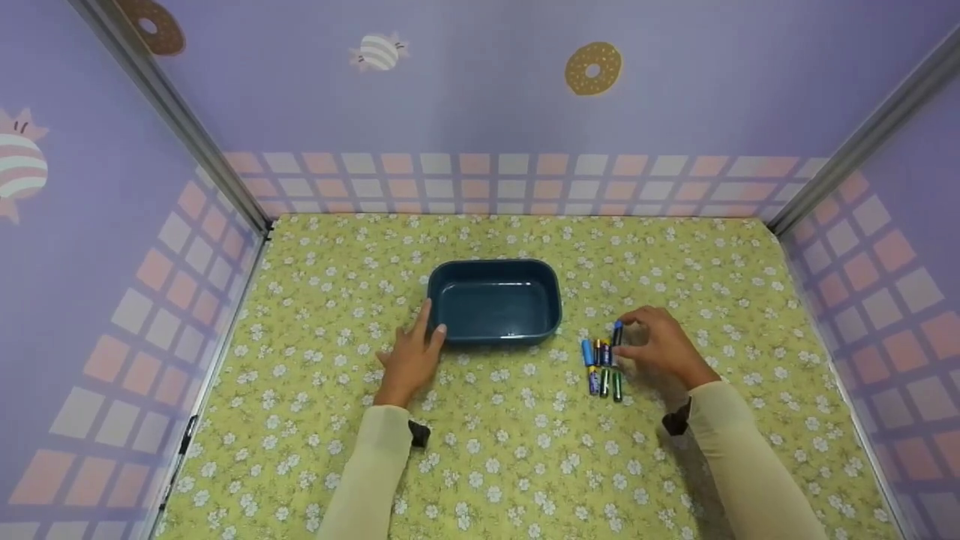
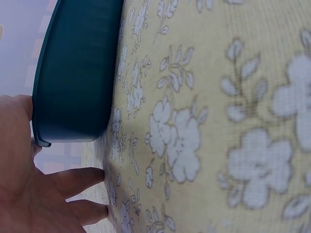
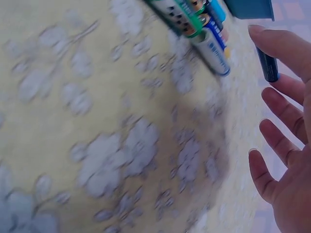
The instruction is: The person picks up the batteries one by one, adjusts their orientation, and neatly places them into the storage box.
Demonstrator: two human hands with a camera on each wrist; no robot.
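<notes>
Bin: left hand touching, fingers spread. Right of bin: batteries, labels illegible; right hand pinching dark battery.

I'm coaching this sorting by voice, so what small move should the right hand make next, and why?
Probably carry the dark battery left toward the teal bin. The right hand pinches it and it looks lifted off the floral cloth; the bin stands to the left of the other batteries, with the left hand at its edge.
</notes>
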